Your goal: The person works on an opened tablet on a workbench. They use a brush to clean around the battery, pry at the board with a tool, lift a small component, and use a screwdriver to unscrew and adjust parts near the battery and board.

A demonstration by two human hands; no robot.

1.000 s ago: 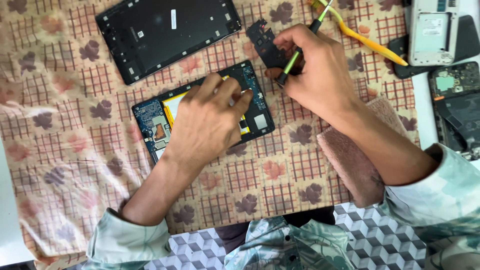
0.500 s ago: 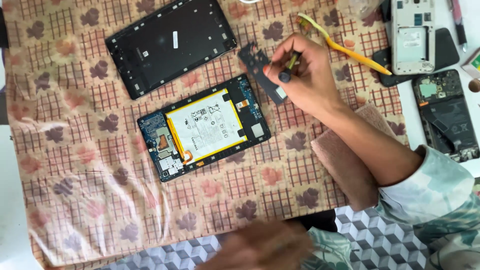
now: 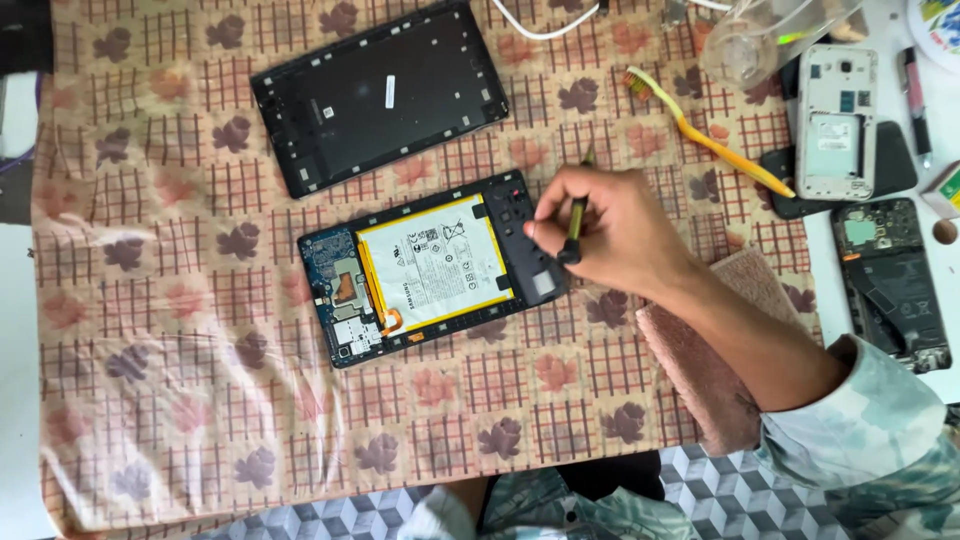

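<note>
An opened tablet [image 3: 420, 270] lies on the patterned cloth, its white battery and blue circuit board exposed. A black plastic cover piece [image 3: 520, 245] sits on the tablet's right end. My right hand [image 3: 610, 230] rests against that piece and is shut on a small green-handled screwdriver [image 3: 575, 225], tip down. The tablet's black back shell [image 3: 380, 95] lies apart at the upper left. My left hand is out of view.
A yellow toothbrush [image 3: 710, 135] lies at the upper right. Opened phones [image 3: 838, 120] and a dark phone frame [image 3: 890, 280] sit on the right edge. A pink folded cloth [image 3: 700, 370] lies under my right forearm. A clear plastic container [image 3: 770, 40] stands at the top.
My left hand lifted off the tablet and left the view. My right hand brought the black cover piece down onto the tablet's right end, still holding the screwdriver.
</note>
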